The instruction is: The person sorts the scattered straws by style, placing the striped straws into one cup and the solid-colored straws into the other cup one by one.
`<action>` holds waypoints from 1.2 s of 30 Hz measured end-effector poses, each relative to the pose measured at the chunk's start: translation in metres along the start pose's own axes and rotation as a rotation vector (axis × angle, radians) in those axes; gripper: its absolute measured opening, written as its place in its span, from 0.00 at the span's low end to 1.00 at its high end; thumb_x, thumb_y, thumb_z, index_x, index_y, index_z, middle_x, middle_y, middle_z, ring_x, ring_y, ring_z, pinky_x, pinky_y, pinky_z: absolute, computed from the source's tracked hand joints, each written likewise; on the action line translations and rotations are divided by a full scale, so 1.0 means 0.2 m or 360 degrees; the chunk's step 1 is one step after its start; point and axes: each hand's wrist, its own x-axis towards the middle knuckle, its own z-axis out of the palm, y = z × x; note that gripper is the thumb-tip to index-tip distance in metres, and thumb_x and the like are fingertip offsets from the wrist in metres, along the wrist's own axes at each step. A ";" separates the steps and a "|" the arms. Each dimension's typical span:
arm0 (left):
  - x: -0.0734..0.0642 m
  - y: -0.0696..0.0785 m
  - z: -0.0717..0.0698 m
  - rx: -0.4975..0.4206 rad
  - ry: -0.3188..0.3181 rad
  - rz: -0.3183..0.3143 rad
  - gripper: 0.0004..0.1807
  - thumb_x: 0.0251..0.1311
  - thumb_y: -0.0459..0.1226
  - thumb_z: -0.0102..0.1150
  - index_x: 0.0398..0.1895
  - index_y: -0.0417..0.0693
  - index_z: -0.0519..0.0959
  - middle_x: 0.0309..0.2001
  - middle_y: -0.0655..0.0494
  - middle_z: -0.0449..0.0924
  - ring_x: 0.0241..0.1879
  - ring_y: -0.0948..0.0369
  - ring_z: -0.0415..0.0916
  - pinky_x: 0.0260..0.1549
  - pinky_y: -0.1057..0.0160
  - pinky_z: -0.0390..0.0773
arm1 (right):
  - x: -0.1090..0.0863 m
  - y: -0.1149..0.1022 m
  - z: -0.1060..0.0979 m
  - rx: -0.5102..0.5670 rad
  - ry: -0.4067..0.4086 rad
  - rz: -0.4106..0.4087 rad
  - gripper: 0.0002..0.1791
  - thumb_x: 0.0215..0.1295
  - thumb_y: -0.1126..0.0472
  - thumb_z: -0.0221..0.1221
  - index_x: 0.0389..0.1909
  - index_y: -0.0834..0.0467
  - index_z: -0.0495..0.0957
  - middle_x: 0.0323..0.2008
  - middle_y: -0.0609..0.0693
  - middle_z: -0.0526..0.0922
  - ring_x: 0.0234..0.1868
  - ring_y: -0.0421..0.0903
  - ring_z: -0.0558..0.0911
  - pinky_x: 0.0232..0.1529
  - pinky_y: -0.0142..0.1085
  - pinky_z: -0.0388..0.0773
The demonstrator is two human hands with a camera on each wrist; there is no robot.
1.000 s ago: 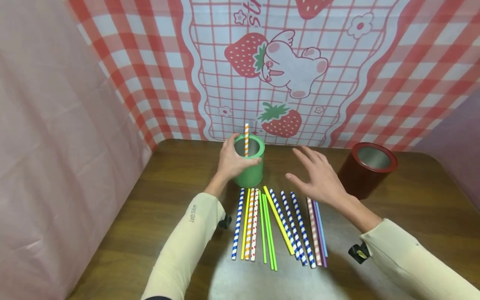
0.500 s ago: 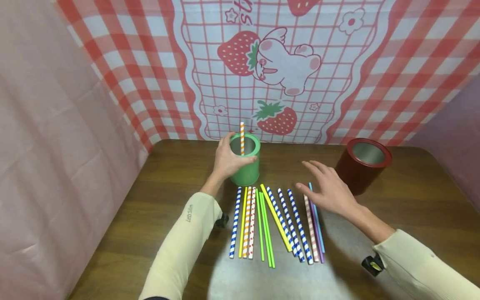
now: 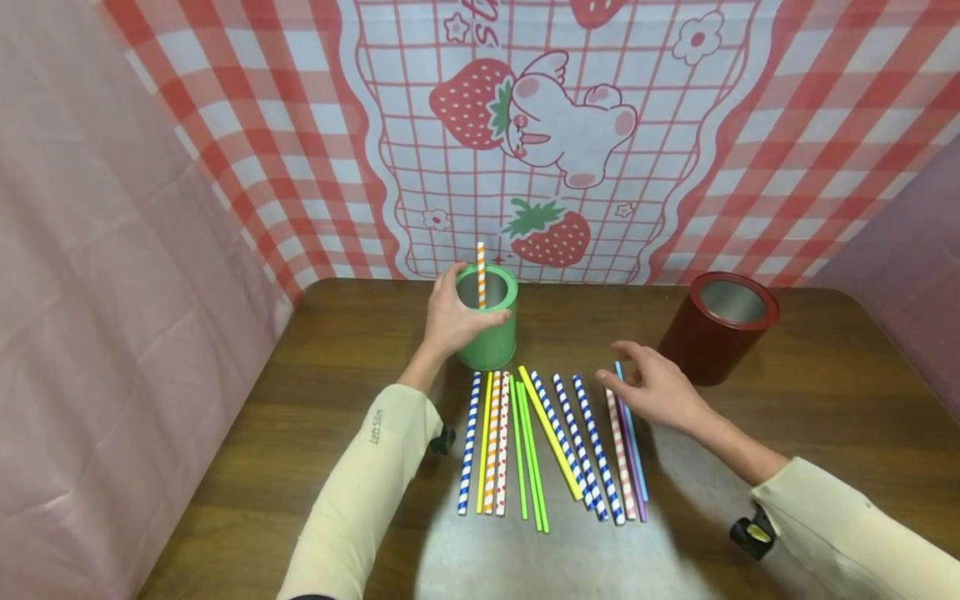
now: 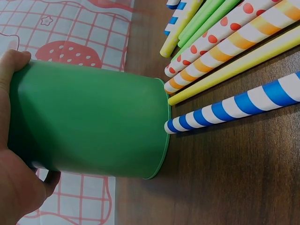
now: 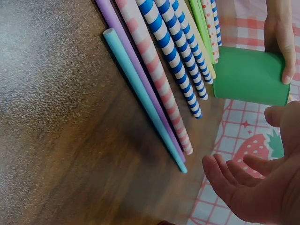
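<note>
My left hand point(image 3: 453, 321) grips the green can point(image 3: 497, 343) near its rim, thumb across the front and fingers round the far left side. The can stands upright with an orange-striped straw point(image 3: 482, 275) poking out. My right hand point(image 3: 658, 390), fingers relaxed and slightly bent, hovers over the far ends of the rightmost straws and holds nothing. Below it lie a light blue straw point(image 5: 145, 101), a purple straw point(image 5: 123, 40) and a pink-striped straw point(image 5: 157, 72). In the right wrist view its fingertips are apart from them.
Blue-striped point(image 3: 469, 442), yellow point(image 3: 551, 433), red-dotted point(image 3: 503, 446) and green straws point(image 3: 534, 458) lie in a loose row before the green can. A dark red can point(image 3: 705, 342) stands at the back right. A checked strawberry-print cloth point(image 3: 562, 142) hangs behind the table point(image 3: 300, 433).
My right hand has moved right and nearer to me, down toward the rightmost straws, its fingers bending more. My left hand stays on the green can. The head view has shifted slightly.
</note>
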 end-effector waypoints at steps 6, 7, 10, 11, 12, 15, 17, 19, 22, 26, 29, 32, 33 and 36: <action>0.00 0.00 0.00 0.0005 -0.0005 -0.0010 0.57 0.31 0.52 0.79 0.69 0.50 0.60 0.59 0.48 0.67 0.55 0.51 0.69 0.50 0.48 0.76 | 0.01 0.03 0.00 0.0335 -0.0206 0.0249 0.35 0.69 0.45 0.54 0.64 0.69 0.62 0.57 0.71 0.72 0.50 0.62 0.79 0.37 0.44 0.83; 0.00 0.00 0.00 0.0002 -0.0004 -0.0010 0.57 0.31 0.52 0.79 0.69 0.50 0.60 0.59 0.48 0.67 0.55 0.51 0.69 0.50 0.48 0.76 | 0.02 0.03 0.00 0.0413 -0.0240 0.0301 0.36 0.69 0.45 0.54 0.65 0.69 0.61 0.58 0.71 0.71 0.51 0.63 0.78 0.38 0.44 0.83; 0.00 0.00 0.00 -0.0002 -0.0002 -0.0004 0.57 0.32 0.52 0.79 0.69 0.50 0.60 0.59 0.48 0.67 0.55 0.51 0.69 0.50 0.48 0.76 | 0.04 0.04 0.01 0.0612 -0.0314 0.0419 0.37 0.69 0.46 0.53 0.66 0.70 0.59 0.59 0.73 0.68 0.51 0.64 0.77 0.38 0.44 0.84; 0.00 0.00 0.01 -0.0002 -0.0002 -0.0002 0.57 0.32 0.52 0.79 0.69 0.50 0.60 0.59 0.48 0.67 0.55 0.51 0.69 0.50 0.48 0.76 | 0.04 0.04 0.01 0.0657 -0.0330 0.0445 0.37 0.70 0.47 0.53 0.66 0.71 0.58 0.59 0.73 0.68 0.51 0.64 0.77 0.39 0.44 0.83; 0.00 -0.01 0.01 -0.0004 -0.0002 -0.0001 0.57 0.32 0.52 0.79 0.69 0.50 0.60 0.59 0.49 0.67 0.55 0.51 0.69 0.50 0.48 0.76 | 0.05 0.05 0.01 0.0692 -0.0341 0.0473 0.36 0.70 0.48 0.53 0.66 0.71 0.58 0.59 0.74 0.68 0.50 0.63 0.78 0.39 0.44 0.83; 0.00 -0.01 0.01 -0.0003 -0.0002 0.0002 0.56 0.33 0.51 0.78 0.69 0.49 0.60 0.58 0.49 0.67 0.54 0.51 0.69 0.50 0.48 0.76 | 0.06 0.06 0.03 0.0773 -0.0376 0.0545 0.34 0.71 0.52 0.53 0.65 0.73 0.57 0.57 0.74 0.68 0.48 0.62 0.79 0.39 0.44 0.83; 0.00 0.00 0.01 -0.0004 0.0001 0.0000 0.56 0.33 0.51 0.79 0.69 0.49 0.60 0.58 0.49 0.67 0.54 0.51 0.70 0.50 0.48 0.76 | 0.07 0.06 0.04 0.0819 -0.0382 0.0605 0.32 0.70 0.55 0.53 0.63 0.73 0.57 0.54 0.72 0.69 0.47 0.60 0.79 0.39 0.44 0.84; 0.00 0.00 0.00 0.0000 0.0003 -0.0002 0.56 0.32 0.51 0.79 0.69 0.49 0.60 0.58 0.49 0.67 0.54 0.51 0.70 0.50 0.48 0.76 | 0.08 0.05 0.06 0.0854 -0.0388 0.0669 0.31 0.69 0.57 0.54 0.62 0.73 0.58 0.51 0.70 0.70 0.44 0.57 0.80 0.37 0.43 0.84; 0.00 0.00 0.00 0.0005 0.0004 0.0001 0.56 0.32 0.51 0.79 0.69 0.50 0.60 0.59 0.49 0.67 0.54 0.52 0.70 0.50 0.48 0.76 | 0.09 0.05 0.09 0.0897 -0.0378 0.0749 0.29 0.66 0.60 0.55 0.60 0.73 0.58 0.48 0.67 0.71 0.39 0.51 0.79 0.35 0.42 0.84; 0.00 0.00 0.01 0.0008 0.0000 0.0000 0.57 0.32 0.52 0.79 0.69 0.51 0.59 0.59 0.49 0.67 0.55 0.52 0.69 0.50 0.49 0.76 | 0.09 0.03 0.11 0.0878 -0.0359 0.0792 0.30 0.61 0.62 0.58 0.58 0.73 0.60 0.45 0.63 0.73 0.34 0.46 0.79 0.32 0.41 0.84; 0.00 0.00 0.01 0.0006 0.0003 -0.0005 0.56 0.32 0.52 0.79 0.69 0.52 0.59 0.59 0.50 0.67 0.55 0.52 0.69 0.50 0.49 0.76 | 0.09 0.01 0.13 0.0826 -0.0340 0.0784 0.31 0.56 0.64 0.61 0.57 0.73 0.62 0.44 0.63 0.74 0.32 0.44 0.79 0.31 0.41 0.84; 0.00 0.00 0.01 -0.0007 0.0008 0.0002 0.57 0.32 0.51 0.79 0.69 0.51 0.60 0.59 0.50 0.67 0.55 0.52 0.69 0.50 0.49 0.76 | 0.10 0.00 0.14 0.0781 -0.0321 0.0746 0.31 0.53 0.66 0.63 0.56 0.74 0.64 0.46 0.67 0.75 0.30 0.44 0.80 0.30 0.40 0.84; 0.00 0.00 0.01 -0.0011 0.0010 0.0005 0.57 0.32 0.51 0.79 0.69 0.50 0.60 0.59 0.49 0.67 0.55 0.52 0.69 0.50 0.49 0.76 | 0.10 0.00 0.15 0.0768 -0.0311 0.0730 0.31 0.51 0.67 0.63 0.56 0.75 0.65 0.47 0.68 0.76 0.30 0.44 0.80 0.29 0.40 0.84; 0.00 0.00 0.01 -0.0025 0.0016 0.0016 0.57 0.32 0.51 0.79 0.69 0.49 0.60 0.59 0.49 0.67 0.55 0.52 0.69 0.50 0.49 0.76 | 0.11 -0.01 0.16 0.0692 -0.0284 0.0680 0.31 0.47 0.69 0.64 0.54 0.75 0.67 0.46 0.68 0.76 0.26 0.43 0.81 0.27 0.39 0.84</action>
